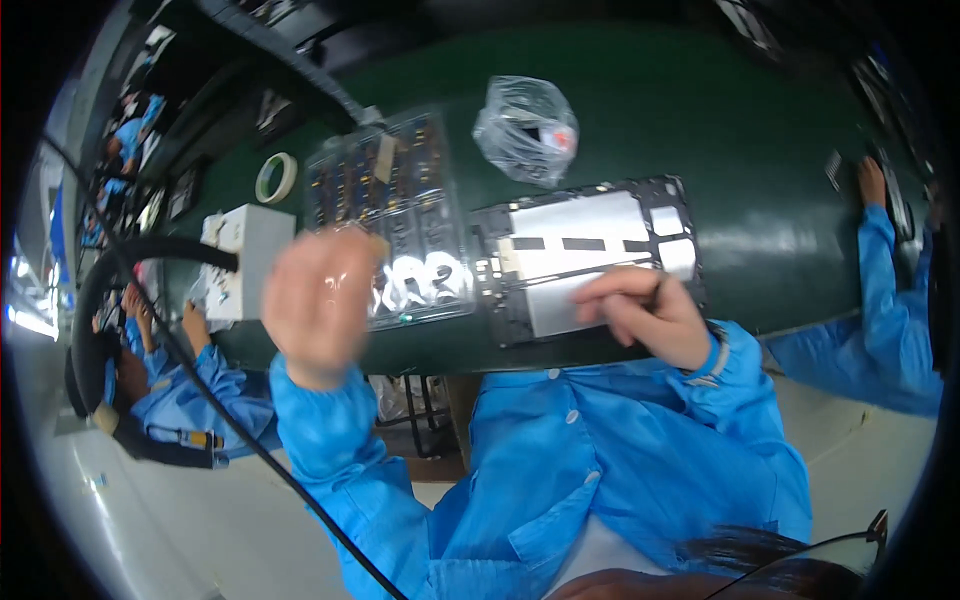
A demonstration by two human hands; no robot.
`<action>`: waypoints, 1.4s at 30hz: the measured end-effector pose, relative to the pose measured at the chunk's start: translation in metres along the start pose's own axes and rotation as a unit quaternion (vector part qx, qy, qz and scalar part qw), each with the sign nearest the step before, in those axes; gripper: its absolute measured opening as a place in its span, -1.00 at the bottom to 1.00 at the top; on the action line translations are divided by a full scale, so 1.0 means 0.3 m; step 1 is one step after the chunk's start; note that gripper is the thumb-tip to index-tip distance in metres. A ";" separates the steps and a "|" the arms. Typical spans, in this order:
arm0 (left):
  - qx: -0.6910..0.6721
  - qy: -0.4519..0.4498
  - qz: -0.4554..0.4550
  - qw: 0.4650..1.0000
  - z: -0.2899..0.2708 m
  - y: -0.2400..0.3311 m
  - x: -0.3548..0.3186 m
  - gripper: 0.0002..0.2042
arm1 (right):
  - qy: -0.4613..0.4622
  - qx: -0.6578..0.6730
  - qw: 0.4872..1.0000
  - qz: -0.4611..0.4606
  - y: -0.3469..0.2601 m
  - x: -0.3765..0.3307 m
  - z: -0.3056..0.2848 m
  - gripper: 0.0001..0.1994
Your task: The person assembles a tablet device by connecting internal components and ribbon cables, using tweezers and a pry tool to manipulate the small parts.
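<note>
A flat, dark-framed device [560, 285] that looks like an opened tablet, with silver panels and short black strips, lies on the green table in front of me. Over its near right part is my right hand [655, 318], index finger stretched to the left and the other fingers loosely bent; nothing shows in it. My left hand [320, 300] is raised by the near left side of a clear plastic tray [440, 215] and smeared by motion, so its fingers cannot be made out. Rows of small dark and gold circuit parts sit in that tray. A band circles my right wrist.
Beyond the device lies a crumpled clear plastic bag [525, 130]. Left of the tray are a tape roll [276, 178] and a white box [250, 255], with a thick black hose [160, 247] beside it. Co-workers in blue sit at both sides; one hand [872, 182] rests at far right.
</note>
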State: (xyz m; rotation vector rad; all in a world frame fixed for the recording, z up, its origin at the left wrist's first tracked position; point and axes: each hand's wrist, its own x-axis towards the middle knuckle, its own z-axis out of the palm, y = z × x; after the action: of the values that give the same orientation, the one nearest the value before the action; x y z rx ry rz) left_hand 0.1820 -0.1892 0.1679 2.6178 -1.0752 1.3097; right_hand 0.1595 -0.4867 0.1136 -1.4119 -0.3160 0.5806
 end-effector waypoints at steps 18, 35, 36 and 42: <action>-0.304 -0.008 -0.070 0.950 0.127 0.312 0.129 -0.75 | 0.192 -0.066 0.961 -0.186 0.014 0.000 0.111 -0.76; -0.145 -0.065 -0.051 0.986 0.025 0.338 0.115 -0.78 | 0.191 -0.312 0.885 -0.286 0.011 -0.034 0.134 -0.77; -0.138 -0.070 -0.056 0.986 0.015 0.333 0.104 -0.78 | 0.184 -0.307 0.888 -0.288 0.020 -0.034 0.134 -0.77; -0.051 0.042 -0.336 0.940 -0.166 0.237 -0.131 -0.84 | 0.095 -0.226 0.952 -0.183 0.073 -0.024 0.080 -0.74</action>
State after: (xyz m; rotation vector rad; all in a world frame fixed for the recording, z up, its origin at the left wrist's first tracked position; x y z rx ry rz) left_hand 0.0893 -0.2055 0.1529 2.4651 -0.1758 1.1354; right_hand 0.1366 -0.4695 0.0967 -1.7787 -0.5670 0.0610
